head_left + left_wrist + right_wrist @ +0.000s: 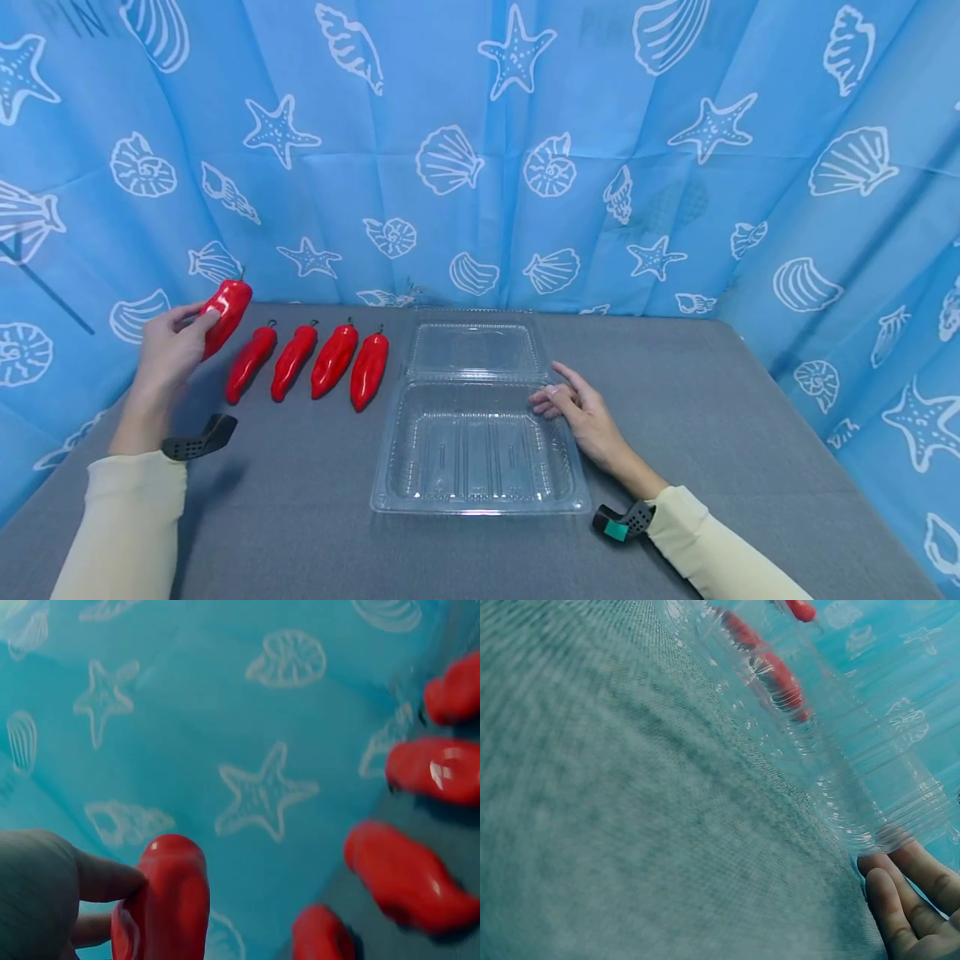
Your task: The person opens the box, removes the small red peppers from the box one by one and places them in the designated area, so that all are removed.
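Note:
My left hand holds a red pepper with a thin green stem, raised at the left end of a row of similar peppers. In the left wrist view the thumb and fingers pinch that pepper from the side. A clear plastic clamshell container lies unfolded on the table, its lid toward the back. My right hand rests at the container's right edge near the hinge, its fingers loosely extended. In the right wrist view, fingertips touch the clear plastic edge.
Several red peppers lie side by side on the grey tablecloth, left of the container. Behind the table hangs a blue curtain with white shells and starfish, which also runs along both sides.

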Tool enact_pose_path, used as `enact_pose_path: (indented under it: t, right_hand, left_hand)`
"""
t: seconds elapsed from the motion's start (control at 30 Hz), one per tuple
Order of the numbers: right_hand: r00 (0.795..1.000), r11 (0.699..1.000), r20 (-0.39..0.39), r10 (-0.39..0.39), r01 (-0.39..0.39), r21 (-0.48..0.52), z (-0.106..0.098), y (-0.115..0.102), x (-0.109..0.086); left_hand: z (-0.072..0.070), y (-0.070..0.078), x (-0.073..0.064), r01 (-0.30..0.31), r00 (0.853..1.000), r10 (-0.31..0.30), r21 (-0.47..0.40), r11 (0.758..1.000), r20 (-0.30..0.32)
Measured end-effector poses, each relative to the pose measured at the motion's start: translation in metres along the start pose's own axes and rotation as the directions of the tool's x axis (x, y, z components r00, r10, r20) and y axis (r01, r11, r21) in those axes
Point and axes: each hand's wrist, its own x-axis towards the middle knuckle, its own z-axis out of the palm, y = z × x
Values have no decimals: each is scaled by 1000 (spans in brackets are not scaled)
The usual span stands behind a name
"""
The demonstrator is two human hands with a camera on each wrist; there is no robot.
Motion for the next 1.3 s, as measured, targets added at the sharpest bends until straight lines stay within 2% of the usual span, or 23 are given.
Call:
enact_pose_path:
  t: [0.23,0.43,0.57,0.8,1.03,1.3]
  right_hand:
    - [1000,1000,5,3,-3,-4,0,0,0]
    - [1000,1000,6,11,-11,-5,0,-2,0]
    - [1000,1000,8,13,-13,-7,0,-2,0]
    - [1000,1000,7,11,-11,-7,0,-2,0]
    - [1000,1000,8,16,-15,-12,0,-1,0]
    - [1000,1000,6,12,-12,-8,0,-1,0]
  left_hand:
    - [-7,-30,16,67,998,-66,54,996,-20]
    - [-5,-56,26,80,996,-76,113,990,-42]
    - [-3,-67,29,95,995,-89,127,987,-55]
    - [3,-76,30,95,992,-82,143,985,-92]
    - [6,-79,30,82,991,-66,137,987,-115]
    - [5,-81,32,126,988,-112,140,982,-104]
